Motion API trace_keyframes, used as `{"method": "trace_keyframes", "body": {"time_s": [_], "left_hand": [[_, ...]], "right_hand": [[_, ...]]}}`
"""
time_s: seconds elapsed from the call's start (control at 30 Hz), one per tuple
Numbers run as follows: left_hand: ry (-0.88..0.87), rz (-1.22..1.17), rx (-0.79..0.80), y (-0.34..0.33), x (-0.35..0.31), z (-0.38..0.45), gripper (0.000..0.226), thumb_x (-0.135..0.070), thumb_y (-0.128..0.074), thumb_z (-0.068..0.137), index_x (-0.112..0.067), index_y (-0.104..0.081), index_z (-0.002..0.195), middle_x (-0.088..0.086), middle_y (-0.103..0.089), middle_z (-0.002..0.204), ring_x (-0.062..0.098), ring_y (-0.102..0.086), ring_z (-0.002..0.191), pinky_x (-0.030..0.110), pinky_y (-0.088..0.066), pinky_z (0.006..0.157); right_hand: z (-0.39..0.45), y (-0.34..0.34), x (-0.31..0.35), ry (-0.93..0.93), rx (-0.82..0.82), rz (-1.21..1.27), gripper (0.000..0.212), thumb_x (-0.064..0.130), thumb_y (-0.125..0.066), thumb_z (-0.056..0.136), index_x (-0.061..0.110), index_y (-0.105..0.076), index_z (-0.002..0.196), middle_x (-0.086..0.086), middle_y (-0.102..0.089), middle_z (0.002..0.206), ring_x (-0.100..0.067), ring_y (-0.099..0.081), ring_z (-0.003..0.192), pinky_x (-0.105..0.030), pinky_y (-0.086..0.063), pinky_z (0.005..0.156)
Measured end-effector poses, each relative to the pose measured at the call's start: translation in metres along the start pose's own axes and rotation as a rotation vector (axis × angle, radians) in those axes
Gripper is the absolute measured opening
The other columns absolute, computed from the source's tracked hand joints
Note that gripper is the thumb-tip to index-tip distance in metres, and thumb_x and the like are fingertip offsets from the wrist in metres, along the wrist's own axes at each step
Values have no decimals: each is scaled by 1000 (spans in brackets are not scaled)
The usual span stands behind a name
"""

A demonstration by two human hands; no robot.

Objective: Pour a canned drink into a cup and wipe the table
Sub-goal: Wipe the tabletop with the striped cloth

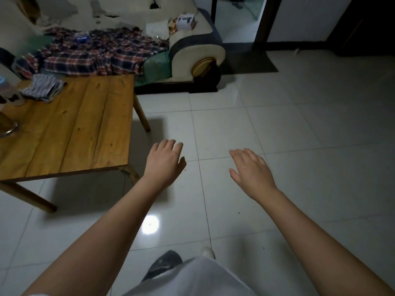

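Note:
A low wooden table [74, 129] stands at the left. A folded striped cloth [42, 88] lies near its far left side. At the left edge of the view, partly cut off, stand a clear cup [12, 97] and a metal-rimmed object [8, 129]. No can is plainly visible. My left hand [164, 161] hovers over the floor just right of the table's near corner, fingers relaxed and holding nothing. My right hand [252, 169] is stretched out farther right over the tiles, fingers straight and holding nothing.
A sofa [192, 50] behind the table carries a plaid shirt [96, 52] and a small white box [186, 21]. A dark mat [252, 60] lies before a doorway. White glossy floor tiles [277, 124] stretch to the right. My legs and a shoe [164, 265] show at the bottom.

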State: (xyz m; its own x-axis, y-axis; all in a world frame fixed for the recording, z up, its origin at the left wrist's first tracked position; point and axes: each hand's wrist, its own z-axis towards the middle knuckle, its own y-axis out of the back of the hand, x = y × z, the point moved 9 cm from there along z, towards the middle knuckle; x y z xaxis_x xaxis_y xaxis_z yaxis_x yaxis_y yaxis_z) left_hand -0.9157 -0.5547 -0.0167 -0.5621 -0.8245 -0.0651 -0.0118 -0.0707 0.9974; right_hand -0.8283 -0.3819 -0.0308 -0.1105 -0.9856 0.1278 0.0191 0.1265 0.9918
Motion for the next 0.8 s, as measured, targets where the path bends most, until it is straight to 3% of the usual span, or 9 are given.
{"method": "trace_keyframes", "body": {"time_s": [0.47, 0.8], "left_hand": [[126, 25, 11, -19, 74, 169, 44, -34, -42, 94, -11, -43, 130, 10, -49, 133, 27, -41, 126, 39, -33, 105], [238, -6, -36, -11, 186, 306, 38, -31, -52, 88, -7, -56, 117, 13, -60, 116, 30, -54, 111, 41, -44, 92]], "right_hand": [[210, -5, -33, 104, 47, -15, 53, 28, -49, 92, 10, -35, 140, -10, -44, 140, -29, -34, 133, -39, -28, 106], [400, 0, 1, 200, 81, -50, 54, 34, -40, 96, 16, -24, 144, -3, -33, 148, -22, -23, 138, -34, -20, 110]]}}
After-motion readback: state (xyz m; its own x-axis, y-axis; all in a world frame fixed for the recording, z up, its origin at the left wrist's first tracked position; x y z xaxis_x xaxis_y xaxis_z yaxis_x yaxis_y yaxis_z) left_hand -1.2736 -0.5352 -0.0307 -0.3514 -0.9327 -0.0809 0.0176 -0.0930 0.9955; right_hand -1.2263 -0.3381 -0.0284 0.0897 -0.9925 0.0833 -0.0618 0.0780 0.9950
